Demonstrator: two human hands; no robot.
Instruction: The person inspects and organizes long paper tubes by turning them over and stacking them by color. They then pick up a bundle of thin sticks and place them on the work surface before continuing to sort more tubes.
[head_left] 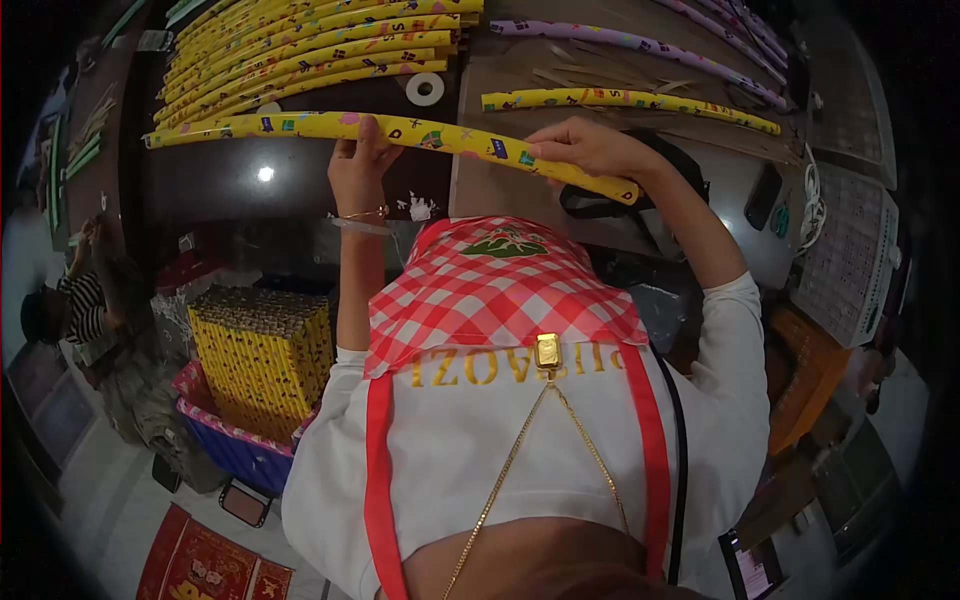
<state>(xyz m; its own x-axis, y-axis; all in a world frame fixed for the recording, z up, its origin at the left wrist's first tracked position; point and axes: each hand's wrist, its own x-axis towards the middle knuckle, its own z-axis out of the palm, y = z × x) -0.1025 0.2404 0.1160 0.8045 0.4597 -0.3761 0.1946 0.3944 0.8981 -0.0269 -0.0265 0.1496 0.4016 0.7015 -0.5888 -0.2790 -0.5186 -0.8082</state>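
A long, thin roll of yellow printed wrapping paper [430, 134] spans the view just above the table's near edge, tilted down to the right. My left hand [362, 165] is closed around it left of its middle, thumb on top. Toward its right end, my right hand [590, 150] grips the same roll with the thumb along it. Another yellow roll [630, 98] lies on the table beyond my right hand. Several similar yellow rolls [310, 45] are piled beyond my left hand, with a roll of tape [425, 89] beside them.
Purple rolls [640, 45] lie at the back right. A phone [763, 196], green scissors [782, 220] and a white cable [810, 205] are on the right. At lower left stands a blue basket [240, 455] of upright yellow rolls. Another person [85, 310] works at far left.
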